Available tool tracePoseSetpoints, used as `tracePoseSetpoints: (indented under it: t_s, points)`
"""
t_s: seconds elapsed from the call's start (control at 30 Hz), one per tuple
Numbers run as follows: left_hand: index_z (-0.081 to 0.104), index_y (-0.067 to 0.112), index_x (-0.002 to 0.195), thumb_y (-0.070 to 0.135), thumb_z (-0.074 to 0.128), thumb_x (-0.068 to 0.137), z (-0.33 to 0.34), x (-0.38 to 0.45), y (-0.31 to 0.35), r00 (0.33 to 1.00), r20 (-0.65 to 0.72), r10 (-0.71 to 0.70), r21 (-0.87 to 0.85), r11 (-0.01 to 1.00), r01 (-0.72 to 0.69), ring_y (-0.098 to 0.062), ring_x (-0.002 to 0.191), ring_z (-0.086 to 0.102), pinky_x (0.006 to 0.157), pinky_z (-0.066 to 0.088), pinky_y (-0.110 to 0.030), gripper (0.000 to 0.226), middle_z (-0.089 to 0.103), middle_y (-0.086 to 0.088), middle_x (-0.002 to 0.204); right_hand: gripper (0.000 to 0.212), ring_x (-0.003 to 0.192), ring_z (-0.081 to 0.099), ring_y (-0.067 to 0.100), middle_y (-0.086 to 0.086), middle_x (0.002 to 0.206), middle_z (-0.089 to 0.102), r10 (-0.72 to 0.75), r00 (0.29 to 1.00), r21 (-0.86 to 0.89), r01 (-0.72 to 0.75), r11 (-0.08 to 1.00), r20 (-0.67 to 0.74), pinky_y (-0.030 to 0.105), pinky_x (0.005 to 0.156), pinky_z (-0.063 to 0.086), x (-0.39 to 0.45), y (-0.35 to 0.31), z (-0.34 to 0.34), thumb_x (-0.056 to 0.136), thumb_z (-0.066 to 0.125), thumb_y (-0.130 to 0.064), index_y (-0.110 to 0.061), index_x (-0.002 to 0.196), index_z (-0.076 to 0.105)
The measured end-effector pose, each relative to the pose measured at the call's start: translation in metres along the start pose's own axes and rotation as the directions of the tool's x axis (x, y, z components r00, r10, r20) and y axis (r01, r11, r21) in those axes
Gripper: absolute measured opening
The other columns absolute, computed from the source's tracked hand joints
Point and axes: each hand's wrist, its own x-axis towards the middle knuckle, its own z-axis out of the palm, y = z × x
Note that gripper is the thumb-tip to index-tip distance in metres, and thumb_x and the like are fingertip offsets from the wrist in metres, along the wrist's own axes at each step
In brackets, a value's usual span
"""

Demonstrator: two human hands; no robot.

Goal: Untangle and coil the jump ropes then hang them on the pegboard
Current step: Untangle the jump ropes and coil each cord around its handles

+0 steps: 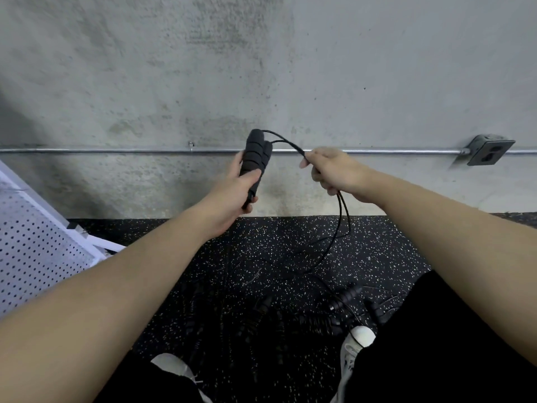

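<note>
While I stand facing a stained grey concrete wall [261, 68], my left hand [232, 193] grips two black ribbed foam jump-rope handles [255, 158] bunched together and held upright, fingers [239, 165] curled round them and thumb across the front. From the handles' tops, thin black cords [286, 142] arch over to my right hand [334, 173], whose fingers [305, 161] close round the doubled strands; the cords then drop from that fist in a loop [344, 219] toward the black speckled rubber floor [203, 257]. More black ropes with ribbed handles [345, 298] lie in a tangled heap on the floor, near my white shoes [360, 337]. At left, a white perforated metal pegboard [35, 251] leans tilted against the wall. A silver metal conduit pipe [116, 150] runs along the wall to a grey outlet box [489, 152].
</note>
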Motion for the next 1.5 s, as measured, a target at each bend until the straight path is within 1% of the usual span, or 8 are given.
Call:
tracePoseSetpoints:
  t_s: [0.1,0.2,0.37,0.67,0.8,0.93,1.23,1.5]
  points:
    - [0.019,0.052,0.155,0.031,0.046,0.107,0.0,0.002,-0.005,0.998,0.03,0.055,0.364,0.929,-0.062,-0.014,0.084,0.055,0.078,0.048,-0.036,0.058,0.061,-0.004,0.123,0.028,0.05,0.033,0.01,-0.002,0.07,0.043,-0.027,0.98,0.17,0.061,0.983,-0.198,0.021,0.043,0.029,0.004,-0.016,-0.006,0.107,0.042,-0.032,-0.019,0.092,0.062]
    - [0.015,0.053,0.155,0.034,0.045,0.106,0.003,0.009,-0.006,0.996,-0.015,0.089,0.397,0.915,-0.075,-0.016,0.091,0.054,0.09,0.049,-0.045,0.061,0.059,-0.002,0.129,0.028,0.051,0.032,0.01,-0.004,0.066,0.043,-0.055,0.988,0.113,0.072,0.991,-0.147,0.023,0.045,0.028,-0.002,-0.014,-0.007,0.106,0.044,-0.033,-0.02,0.092,0.064]
    - [0.024,0.046,0.153,0.028,0.047,0.104,0.015,0.017,-0.008,0.991,-0.133,0.013,0.01,1.0,-0.012,-0.015,0.073,0.047,0.057,0.042,-0.028,0.057,0.055,-0.003,0.097,0.029,0.052,0.036,0.012,-0.003,0.064,0.047,-0.091,0.995,-0.067,0.095,0.993,0.049,0.024,0.046,0.032,-0.014,-0.021,0.021,0.108,0.038,-0.034,-0.021,0.092,0.058]
    - [0.061,0.018,0.123,0.041,0.067,0.097,0.022,0.025,0.018,0.957,-0.195,-0.215,-0.567,0.821,0.069,-0.012,0.057,0.055,0.051,0.047,-0.025,0.036,0.062,-0.004,0.087,0.03,0.049,0.045,0.002,-0.004,0.066,0.05,-0.247,0.959,-0.222,0.274,0.936,0.142,0.011,0.045,0.033,-0.027,-0.048,0.056,0.109,0.035,-0.022,-0.014,0.086,0.053]
    - [0.072,0.019,0.096,0.015,0.071,0.094,0.024,0.018,0.017,0.982,-0.092,-0.165,-0.557,0.826,0.086,-0.015,0.082,0.064,0.087,0.054,-0.035,0.005,0.07,0.0,0.088,0.025,0.059,0.046,-0.001,-0.011,0.069,0.047,-0.309,0.933,-0.276,0.352,0.895,0.185,0.008,0.055,0.036,-0.031,-0.051,0.06,0.109,0.039,-0.019,-0.018,0.088,0.051]
    - [0.068,0.016,0.089,0.007,0.063,0.095,0.022,0.012,0.017,0.984,-0.105,-0.144,-0.572,0.818,0.059,-0.013,0.071,0.053,0.072,0.048,-0.027,0.012,0.057,0.001,0.073,0.024,0.047,0.045,-0.003,-0.007,0.067,0.05,-0.297,0.931,-0.255,0.347,0.903,0.213,0.012,0.05,0.037,-0.032,-0.046,0.06,0.109,0.04,-0.025,-0.018,0.09,0.052]
    - [0.069,0.019,0.09,0.048,0.064,0.095,0.011,0.005,0.013,0.974,-0.162,-0.16,-0.165,0.977,0.133,-0.014,0.067,0.069,0.066,0.049,-0.028,0.029,0.072,0.003,0.078,0.032,0.045,0.04,0.0,-0.002,0.063,0.051,-0.261,0.926,-0.26,0.332,0.907,0.274,0.016,0.05,0.037,-0.039,-0.036,0.044,0.109,0.04,-0.033,-0.017,0.086,0.057]
    - [0.067,0.008,0.112,0.043,0.06,0.1,0.008,-0.006,0.019,0.978,-0.156,-0.138,-0.281,0.956,0.09,-0.015,0.054,0.066,0.052,0.055,-0.027,0.037,0.072,-0.001,0.088,0.03,0.047,0.043,0.003,-0.011,0.057,0.052,-0.198,0.921,-0.258,0.292,0.921,0.336,0.021,0.056,0.039,-0.04,-0.022,0.034,0.106,0.042,-0.043,-0.029,0.085,0.058]
